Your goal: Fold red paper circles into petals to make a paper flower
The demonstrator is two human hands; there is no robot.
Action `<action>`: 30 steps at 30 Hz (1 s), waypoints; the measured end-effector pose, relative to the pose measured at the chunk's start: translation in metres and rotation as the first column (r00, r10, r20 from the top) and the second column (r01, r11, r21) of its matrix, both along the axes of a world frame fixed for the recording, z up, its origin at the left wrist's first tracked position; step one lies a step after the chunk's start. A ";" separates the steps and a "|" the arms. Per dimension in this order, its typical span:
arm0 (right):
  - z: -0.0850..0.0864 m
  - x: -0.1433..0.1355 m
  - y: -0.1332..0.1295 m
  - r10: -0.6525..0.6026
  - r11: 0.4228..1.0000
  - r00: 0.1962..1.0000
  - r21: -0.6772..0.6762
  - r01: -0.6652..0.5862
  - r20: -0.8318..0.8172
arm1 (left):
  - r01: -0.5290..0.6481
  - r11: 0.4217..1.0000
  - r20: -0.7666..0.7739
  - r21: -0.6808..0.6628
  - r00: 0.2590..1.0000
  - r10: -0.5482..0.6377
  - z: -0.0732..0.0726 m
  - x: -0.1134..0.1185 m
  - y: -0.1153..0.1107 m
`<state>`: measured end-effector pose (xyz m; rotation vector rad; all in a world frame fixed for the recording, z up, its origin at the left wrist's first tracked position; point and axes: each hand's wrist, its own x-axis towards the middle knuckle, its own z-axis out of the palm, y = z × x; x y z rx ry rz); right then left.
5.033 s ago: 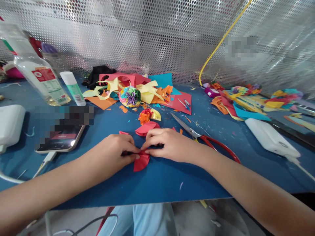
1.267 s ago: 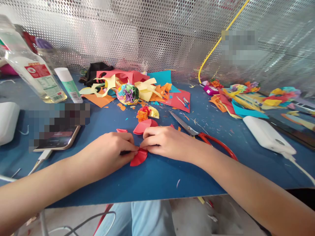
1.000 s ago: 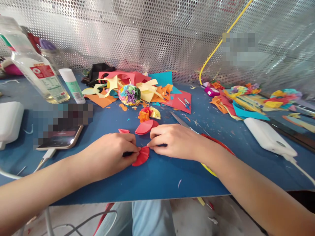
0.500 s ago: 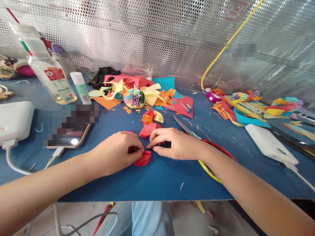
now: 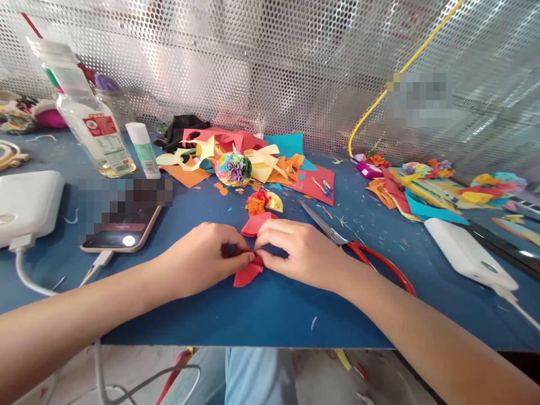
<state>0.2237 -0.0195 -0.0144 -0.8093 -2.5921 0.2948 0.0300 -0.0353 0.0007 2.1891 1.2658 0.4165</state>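
Note:
My left hand [image 5: 211,260] pinches a red paper piece [image 5: 248,274] near the middle of the table, its thumb and forefinger closed on the upper edge. Thumb and forefinger of my right hand [image 5: 295,247] meet at the same edge, also in a pinch. Part of the paper is hidden under the fingers. Just beyond the hands lies another red paper piece [image 5: 256,224], folded. Behind it are a small orange paper flower [image 5: 256,202] and a pale yellow paper piece [image 5: 275,201]. Scissors [image 5: 323,222] with red handles lie partly under my right forearm.
Paper scraps [image 5: 264,160] and a multicoloured paper ball [image 5: 233,169] lie at the back. On the left stand a bottle [image 5: 90,118], a glue stick [image 5: 144,151] and a phone [image 5: 126,225] with a cable. A white power bank [image 5: 468,250] lies right, near more coloured paper [image 5: 434,194].
My hands have come together, and my right fingertips now meet the left ones at the red paper. The paper has tilted and shifted slightly right. The whole view has shifted a little.

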 end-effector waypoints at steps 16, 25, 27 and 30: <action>0.005 0.000 -0.005 -0.013 0.999 0.925 0.025 0.024 -0.379 | 0.011 0.931 0.242 0.365 0.964 -0.107 0.002 -0.004 -0.006; 0.007 -0.003 -0.009 0.023 0.999 0.900 0.039 -0.007 -0.436 | 0.015 0.962 0.297 0.272 0.950 -0.098 0.005 -0.001 -0.011; 0.007 -0.004 -0.009 -0.034 0.999 0.890 -0.023 0.027 -0.454 | -0.013 0.975 0.324 0.220 0.944 -0.060 0.005 -0.001 -0.010; 0.008 -0.004 -0.008 -0.149 0.981 0.880 -0.180 0.074 -0.451 | -0.063 0.979 0.361 0.193 0.932 -0.011 0.006 -0.001 -0.007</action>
